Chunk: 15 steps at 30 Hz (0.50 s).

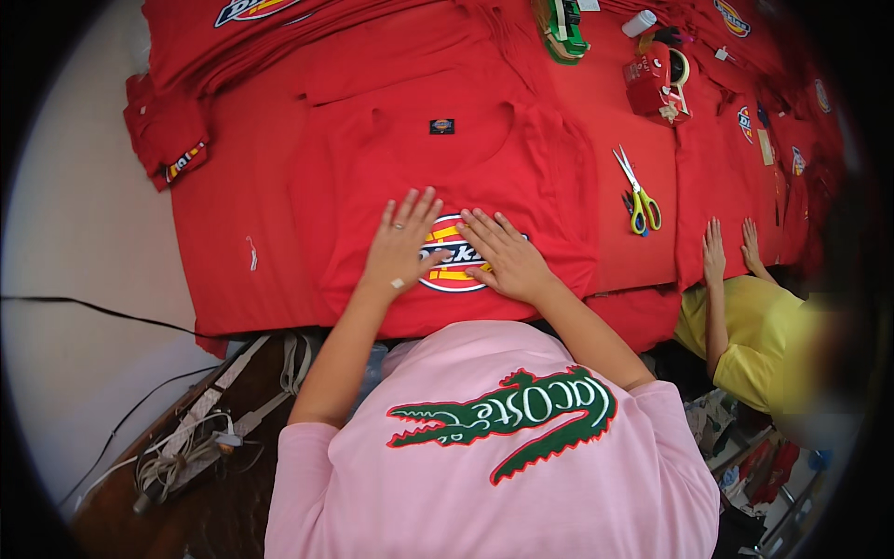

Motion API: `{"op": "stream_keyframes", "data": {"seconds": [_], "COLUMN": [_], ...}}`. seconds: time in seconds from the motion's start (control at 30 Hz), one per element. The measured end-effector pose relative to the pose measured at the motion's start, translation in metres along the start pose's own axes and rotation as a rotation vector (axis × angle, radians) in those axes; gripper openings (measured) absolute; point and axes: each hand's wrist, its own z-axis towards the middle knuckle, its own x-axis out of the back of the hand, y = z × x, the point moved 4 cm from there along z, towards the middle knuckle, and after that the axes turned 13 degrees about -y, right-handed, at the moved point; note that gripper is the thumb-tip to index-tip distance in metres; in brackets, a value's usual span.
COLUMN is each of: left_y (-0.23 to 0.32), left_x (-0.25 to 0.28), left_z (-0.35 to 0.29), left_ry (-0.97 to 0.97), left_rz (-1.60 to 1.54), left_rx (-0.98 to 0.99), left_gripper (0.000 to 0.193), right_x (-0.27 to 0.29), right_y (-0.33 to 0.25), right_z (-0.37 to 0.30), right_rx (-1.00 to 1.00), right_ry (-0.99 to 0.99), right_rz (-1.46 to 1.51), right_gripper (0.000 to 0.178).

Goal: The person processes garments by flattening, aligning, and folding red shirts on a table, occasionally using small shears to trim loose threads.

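A red T-shirt (372, 177) with a round neckline lies spread in front of me, its small dark neck label (441, 127) showing. On its front is an oval printed logo (456, 284) in yellow, white and dark blue. My left hand (405, 244) rests flat on the left part of the print, fingers stretched upward, a ring on one finger and a small pale patch near the wrist. Over the print's right part lies my right hand (510, 256), palm down with fingers spread. Neither hand holds anything.
Scissors with yellow-green handles (643, 210) lie to the right. Beyond are a red tape dispenser (656, 88), a green dispenser (562, 33) and a white bottle (639, 23). More red shirts (372, 47) are stacked behind. A co-worker in yellow (745, 340) works at right. Cables (182, 456) hang lower left.
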Motion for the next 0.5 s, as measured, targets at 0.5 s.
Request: {"op": "stream_keyframes", "data": {"seconds": [0.5], "left_y": [-0.176], "left_x": [0.086], "left_z": [0.085], "left_ry": [0.280], "left_rz": [0.101], "left_rx": [0.347], "left_gripper": [0.053], "right_x": [0.102], "right_y": [0.155], "right_z": [0.091], "right_rx": [-0.365], "right_ry": [0.339], "right_rz": [-0.286], "right_gripper": [0.052]}}
